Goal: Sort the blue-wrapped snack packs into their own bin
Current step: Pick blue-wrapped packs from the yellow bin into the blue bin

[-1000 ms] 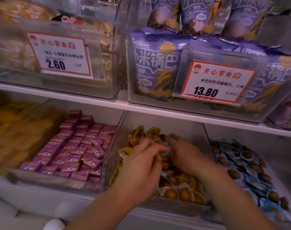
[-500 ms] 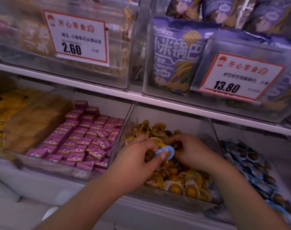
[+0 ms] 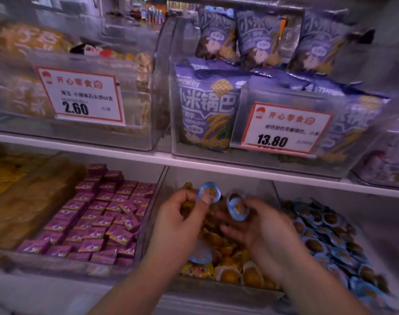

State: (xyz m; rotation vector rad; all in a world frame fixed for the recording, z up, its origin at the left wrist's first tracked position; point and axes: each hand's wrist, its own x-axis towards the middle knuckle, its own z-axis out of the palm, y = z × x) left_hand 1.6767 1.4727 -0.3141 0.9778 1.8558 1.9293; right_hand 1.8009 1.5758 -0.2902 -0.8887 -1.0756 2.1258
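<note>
Both my hands are over the middle clear bin [image 3: 219,289], which is full of yellow-wrapped snack packs [image 3: 230,273]. My left hand [image 3: 178,223] pinches a round blue-wrapped pack [image 3: 208,193] between thumb and fingers, lifted above the pile. My right hand [image 3: 260,230] holds a second blue-wrapped pack [image 3: 237,208] at its fingertips. Another blue-wrapped pack [image 3: 202,256] lies in the yellow pile just below my left wrist. The bin to the right [image 3: 376,223] holds several blue-wrapped packs [image 3: 326,237].
A bin of small purple boxes [image 3: 98,221] sits left of the middle bin, with yellow and brown snacks [image 3: 23,196] further left. A white shelf edge [image 3: 194,162] runs just above, carrying bins of purple snack bags [image 3: 207,105] and price tags [image 3: 282,128].
Both hands have lifted out of the yellow pile. The left hand raised its blue pack higher, and the right hand now holds a second blue pack. The camera moved closer.
</note>
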